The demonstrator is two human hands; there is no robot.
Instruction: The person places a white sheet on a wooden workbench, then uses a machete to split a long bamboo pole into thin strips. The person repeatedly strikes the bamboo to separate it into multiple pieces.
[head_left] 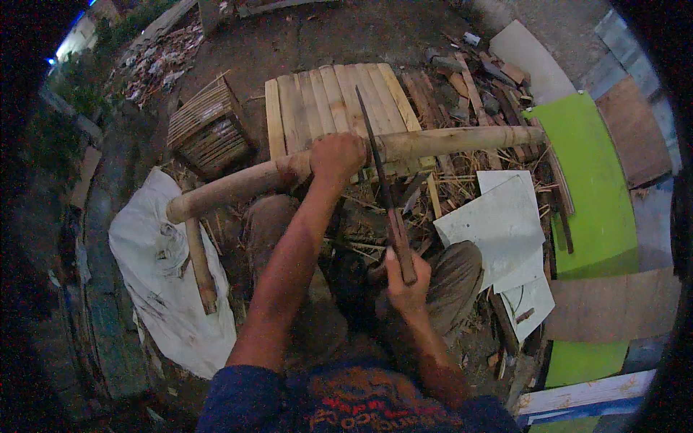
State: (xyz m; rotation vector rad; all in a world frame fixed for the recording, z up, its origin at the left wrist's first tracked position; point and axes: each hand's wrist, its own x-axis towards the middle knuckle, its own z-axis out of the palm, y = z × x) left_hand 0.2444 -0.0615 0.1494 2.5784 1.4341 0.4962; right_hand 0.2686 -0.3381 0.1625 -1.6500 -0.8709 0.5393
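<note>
A thick bamboo pole (462,143) lies across in front of me, tilting a little upward to the right. My left hand (337,156) is closed over it near its middle. In my right hand (408,287), between my knees, is the brown handle of a machete (380,169). Its long, narrow, dark blade points away from me and crosses the pole just right of my left hand. From this angle I cannot tell whether the edge has cut into the bamboo. Behind the pole stands a low platform of pale wooden slats (328,94).
At left, a white sack (166,267) lies under the pole's end, near a slatted wooden crate (206,126). Scrap wood (469,94) and split pieces litter the right side. White sheets (498,224) and a bright green panel (592,166) lie farther right.
</note>
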